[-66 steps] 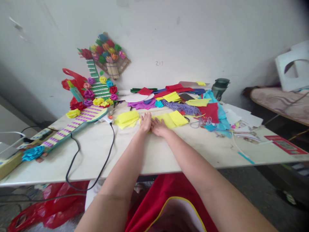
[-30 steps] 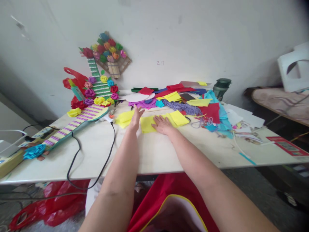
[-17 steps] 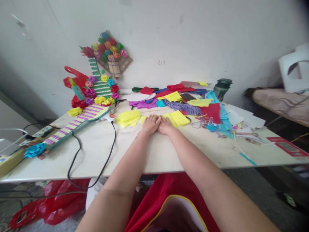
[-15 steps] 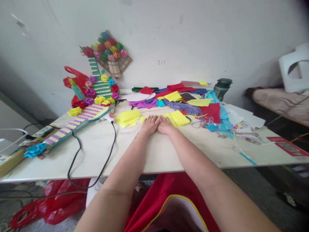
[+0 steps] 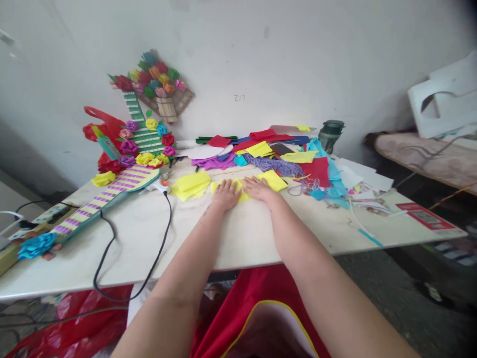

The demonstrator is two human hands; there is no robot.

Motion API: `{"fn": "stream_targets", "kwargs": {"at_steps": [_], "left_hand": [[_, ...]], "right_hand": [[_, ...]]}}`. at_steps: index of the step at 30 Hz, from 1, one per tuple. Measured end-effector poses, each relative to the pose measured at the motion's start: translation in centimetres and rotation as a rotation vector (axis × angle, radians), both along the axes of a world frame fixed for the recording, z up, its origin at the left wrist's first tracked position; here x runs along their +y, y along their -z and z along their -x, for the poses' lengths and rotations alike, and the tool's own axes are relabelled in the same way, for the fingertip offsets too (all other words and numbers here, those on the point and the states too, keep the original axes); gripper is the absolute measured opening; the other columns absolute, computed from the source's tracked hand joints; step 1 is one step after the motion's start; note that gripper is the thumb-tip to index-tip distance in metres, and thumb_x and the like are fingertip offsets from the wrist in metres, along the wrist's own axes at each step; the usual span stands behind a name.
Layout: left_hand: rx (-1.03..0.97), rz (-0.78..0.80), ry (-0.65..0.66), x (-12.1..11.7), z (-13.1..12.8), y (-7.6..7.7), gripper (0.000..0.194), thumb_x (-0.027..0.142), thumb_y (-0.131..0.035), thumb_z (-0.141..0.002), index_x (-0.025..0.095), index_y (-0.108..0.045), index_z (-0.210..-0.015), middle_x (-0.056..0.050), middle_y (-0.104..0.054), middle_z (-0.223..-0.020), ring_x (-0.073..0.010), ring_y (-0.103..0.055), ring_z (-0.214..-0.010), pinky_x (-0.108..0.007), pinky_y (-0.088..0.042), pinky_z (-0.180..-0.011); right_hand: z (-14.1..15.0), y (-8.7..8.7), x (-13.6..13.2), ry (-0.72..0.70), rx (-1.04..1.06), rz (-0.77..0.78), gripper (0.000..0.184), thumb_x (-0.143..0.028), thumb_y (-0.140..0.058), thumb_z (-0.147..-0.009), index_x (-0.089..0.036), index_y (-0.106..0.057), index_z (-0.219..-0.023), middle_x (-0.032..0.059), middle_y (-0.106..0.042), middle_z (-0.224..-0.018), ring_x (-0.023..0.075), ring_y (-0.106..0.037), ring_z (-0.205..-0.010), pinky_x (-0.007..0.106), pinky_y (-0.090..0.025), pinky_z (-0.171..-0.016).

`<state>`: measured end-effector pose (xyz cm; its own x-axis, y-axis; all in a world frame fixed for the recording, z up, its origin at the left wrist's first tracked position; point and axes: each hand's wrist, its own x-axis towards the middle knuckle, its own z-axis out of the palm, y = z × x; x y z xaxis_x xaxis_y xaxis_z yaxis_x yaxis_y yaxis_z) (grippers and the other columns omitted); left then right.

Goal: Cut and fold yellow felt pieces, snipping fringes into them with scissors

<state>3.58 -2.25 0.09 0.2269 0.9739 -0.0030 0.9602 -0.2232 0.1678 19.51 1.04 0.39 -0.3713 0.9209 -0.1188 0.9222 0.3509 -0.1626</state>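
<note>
Left hand (image 5: 226, 196), right hand (image 5: 260, 189) parted, fingers spread on yellow sheet (image 5: 244, 196); basket (image 5: 166, 109) holds flowers (image 5: 154, 73).

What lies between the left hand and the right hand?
A narrow uncovered part of a yellow sheet shows between the left hand and right hand in the head view.

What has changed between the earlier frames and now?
The right hand has moved rightward, away from the left hand, so yellow paper shows between them. Both lie flat on it; nothing was visibly picked up. The camera view has shifted. The green bottle stayed put.
</note>
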Motion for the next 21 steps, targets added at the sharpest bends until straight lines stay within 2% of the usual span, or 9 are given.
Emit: {"fn": "stream_targets", "kwargs": {"at_steps": [7, 12, 17, 21], "left_hand": [[0.016, -0.017, 0.006, 0.0, -0.1, 0.0, 0.069, 0.055, -0.016, -0.088, 0.017, -0.028, -0.144, -0.009, -0.017, -0.153, -0.0259, -0.01, -0.141, -0.042, -0.01, -0.112], [0.027, -0.027, 0.03, 0.3, -0.2, 0.0, 0.068, 0.054, -0.016, -0.089, 0.016, -0.029, -0.144, -0.01, -0.018, -0.153, -0.0269, -0.011, -0.141, -0.042, -0.01, -0.112], [0.063, -0.008, 0.042, 0.6, -0.2, -0.3, 0.063, 0.055, -0.016, -0.089, 0.026, -0.028, -0.144, -0.007, -0.016, -0.154, -0.0294, -0.011, -0.14, -0.046, -0.011, -0.111], [0.083, 0.001, 0.052, 0.8, -0.3, -0.6, 0.066, 0.059, -0.016, -0.087, 0.028, -0.028, -0.144, -0.008, -0.016, -0.154, -0.0317, -0.01, -0.14, -0.047, -0.01, -0.11]], "right_hand": [[-0.3, 0.7, 1.2, 0.043, 0.093, -0.03, 0.054, -0.04, -0.018, -0.094, -0.027, -0.024, -0.146, -0.004, -0.017, -0.153, 0.0175, -0.011, -0.142, 0.046, -0.007, -0.113], [-0.4, 1.1, 1.7, 0.099, 0.141, -0.05, 0.057, -0.045, -0.016, -0.094, -0.025, -0.019, -0.147, -0.0021, -0.014, -0.154, 0.0187, -0.01, -0.142, 0.045, -0.007, -0.113], [-0.3, 1.1, 1.8, 0.132, 0.178, -0.067, 0.058, -0.046, -0.014, -0.094, -0.023, -0.017, -0.148, -0.0005, -0.013, -0.155, 0.0187, -0.01, -0.142, 0.044, -0.006, -0.114], [-0.3, 0.8, 1.7, 0.149, 0.194, -0.068, 0.058, -0.046, -0.012, -0.094, -0.023, -0.018, -0.147, -0.0006, -0.014, -0.155, 0.0188, -0.01, -0.142, 0.043, -0.008, -0.114]]}}
